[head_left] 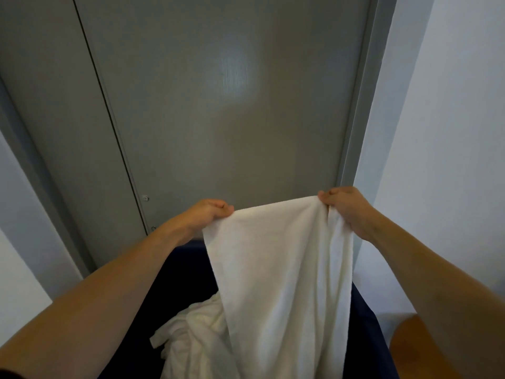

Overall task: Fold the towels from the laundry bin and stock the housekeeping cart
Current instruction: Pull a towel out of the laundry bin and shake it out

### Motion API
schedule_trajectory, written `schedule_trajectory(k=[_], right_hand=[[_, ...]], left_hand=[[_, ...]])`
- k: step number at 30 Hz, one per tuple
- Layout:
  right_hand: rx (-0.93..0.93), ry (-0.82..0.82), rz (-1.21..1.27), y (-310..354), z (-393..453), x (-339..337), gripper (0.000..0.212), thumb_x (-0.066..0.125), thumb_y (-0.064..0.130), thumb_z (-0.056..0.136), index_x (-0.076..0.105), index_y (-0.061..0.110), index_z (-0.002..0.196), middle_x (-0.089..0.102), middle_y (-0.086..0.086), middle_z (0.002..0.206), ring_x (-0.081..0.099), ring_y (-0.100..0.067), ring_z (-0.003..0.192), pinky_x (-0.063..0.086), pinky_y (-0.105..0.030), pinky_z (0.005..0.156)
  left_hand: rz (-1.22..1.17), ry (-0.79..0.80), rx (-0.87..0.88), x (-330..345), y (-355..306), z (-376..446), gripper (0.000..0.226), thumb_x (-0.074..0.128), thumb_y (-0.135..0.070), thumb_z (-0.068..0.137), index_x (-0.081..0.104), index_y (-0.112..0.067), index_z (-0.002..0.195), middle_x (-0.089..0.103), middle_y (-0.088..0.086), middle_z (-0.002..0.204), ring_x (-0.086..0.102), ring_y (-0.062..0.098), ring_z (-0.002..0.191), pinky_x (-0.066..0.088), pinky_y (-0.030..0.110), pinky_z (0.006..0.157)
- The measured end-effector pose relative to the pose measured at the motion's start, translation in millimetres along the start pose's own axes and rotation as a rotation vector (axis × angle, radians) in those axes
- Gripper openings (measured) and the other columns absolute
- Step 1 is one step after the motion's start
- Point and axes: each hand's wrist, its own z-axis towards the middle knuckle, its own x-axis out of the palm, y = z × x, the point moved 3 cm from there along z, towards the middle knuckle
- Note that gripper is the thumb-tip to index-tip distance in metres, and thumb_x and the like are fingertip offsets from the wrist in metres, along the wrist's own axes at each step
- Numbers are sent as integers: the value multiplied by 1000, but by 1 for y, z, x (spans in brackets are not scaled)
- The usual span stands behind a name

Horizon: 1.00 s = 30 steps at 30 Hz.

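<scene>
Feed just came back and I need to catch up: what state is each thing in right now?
Towel: unfolded, held up by its top edge, hanging down into the bin.
Left hand: grip pinching the towel's top left corner.
Right hand: grip closed on the bunched top right corner.
Laundry pile: crumpled, unfolded, in the bin.
Bin: dark, open, holding laundry.
Door: closed.

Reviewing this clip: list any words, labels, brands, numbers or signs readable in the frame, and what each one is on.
None can be read.
White towel, held up at its top edge by the left hand and right hand: plain, no tag or print showing.
Grey door: no sign or number, only small screws near its edge.
Dark bin and white laundry inside: no label visible.
</scene>
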Motion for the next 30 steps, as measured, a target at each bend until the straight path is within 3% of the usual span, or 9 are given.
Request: schedule_trajectory(k=[3,5,8,12,18,20,23,27,30], right_hand=[[-61,99,-102,1,-9,21,20,67,26,97,74,10,87,66,1,80,61,-15,77,48,-20,63],[-142,206,-91,11,-19,45,11,68,24,96,76,18,94,69,11,83,63,-5,78,51,-11,64],[-204,377,-32,22,-27,71,17,65,26,99,76,21,110,75,9,96,70,-3,89,55,-19,85],[-127,466,91,26,-26,69,17,66,21,98,76,12,108,78,-6,100,74,-18,90,59,-27,80],[-83,293,80,26,-22,72,18,74,19,91,74,1,91,71,-8,79,66,-16,72,57,-32,73],[-42,208,134,27,-21,67,20,74,19,91,73,0,88,70,-5,76,66,-16,68,58,-29,66],[76,125,249,25,-22,63,17,73,17,92,73,0,91,73,-5,83,70,-17,68,57,-27,60],[343,62,403,6,-16,69,25,74,27,93,71,2,91,70,-10,88,66,-24,78,58,-39,77],[416,13,541,-6,-14,76,40,67,31,97,64,0,121,69,-15,114,67,-33,106,53,-48,100]], left_hand=[[81,29,59,10,-9,2,25,60,-21,102,56,-14,78,51,1,71,45,11,64,34,25,58],[120,77,128,28,-23,3,25,59,-23,103,55,-14,81,47,3,75,41,12,68,32,27,61],[156,126,219,51,-46,4,31,57,-26,104,55,-19,74,47,-8,69,40,5,64,33,20,61],[75,98,231,53,-52,5,26,57,-27,104,60,-19,79,54,-5,74,46,7,69,39,20,66],[-111,84,111,56,-38,2,19,65,-31,99,64,-18,85,61,-4,74,55,7,66,47,21,63],[-178,115,44,51,-32,0,15,69,-24,96,65,-10,92,64,2,79,60,11,71,53,24,66],[-272,41,6,48,-26,-1,27,71,-16,95,66,5,111,73,10,90,70,18,80,61,30,74],[-414,-82,-53,54,-20,-3,12,68,-13,96,67,-2,100,76,14,95,74,22,81,62,33,71],[-400,-107,-87,68,-17,-5,10,69,-14,95,67,-5,92,77,15,91,76,25,81,62,36,72]])
